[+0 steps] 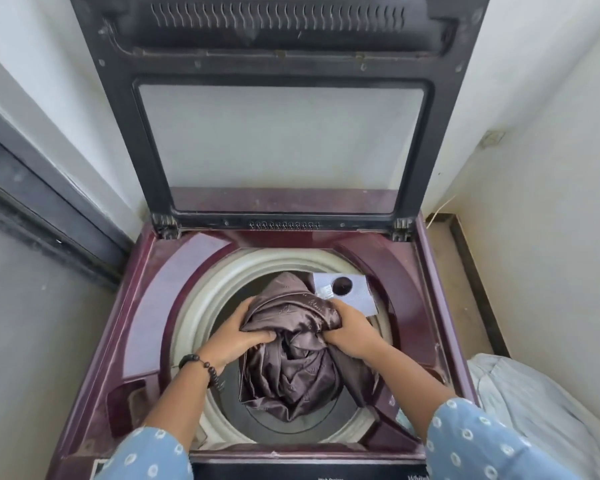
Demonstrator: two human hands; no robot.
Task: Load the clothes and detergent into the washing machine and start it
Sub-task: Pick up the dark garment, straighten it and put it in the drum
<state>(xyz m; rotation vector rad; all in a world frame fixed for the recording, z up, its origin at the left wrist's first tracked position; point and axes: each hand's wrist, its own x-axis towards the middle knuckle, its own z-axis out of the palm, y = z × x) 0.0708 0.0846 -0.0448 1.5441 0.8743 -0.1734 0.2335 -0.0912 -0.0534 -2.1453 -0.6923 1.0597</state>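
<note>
Top-loading washer (146, 289), maroon, in a narrow corner between white walls. Lid (281, 109) raised upright at the far side, its glass panel facing the camera. Round drum (201, 306) open below, pale rim all around.

Brown satin cloth (291, 362) bunched over the drum mouth, held at its upper part, its lower folds hanging down inside the drum toward the near side. Left hand (238, 339) gripping the cloth's left edge, fingers curled into the folds, thumb up along the fabric. Right hand (349, 332) gripping the right edge, fingers curled and partly buried in the cloth, so fingertips out of sight. Hands apart, the bundle between them.

Dark bead bracelet (201, 367) on the left wrist. Blue patterned sleeves (471, 441) at the near edge, on both forearms.

White panel with a dark round hole (347, 289) at the far right of the drum rim, just beyond the right hand. Pale light-blue cloth (534, 403) heaped on the floor to the right of the washer. Dark door frame (32, 209) along the left wall. Control strip with white lettering at the near edge, too cut off to read.
</note>
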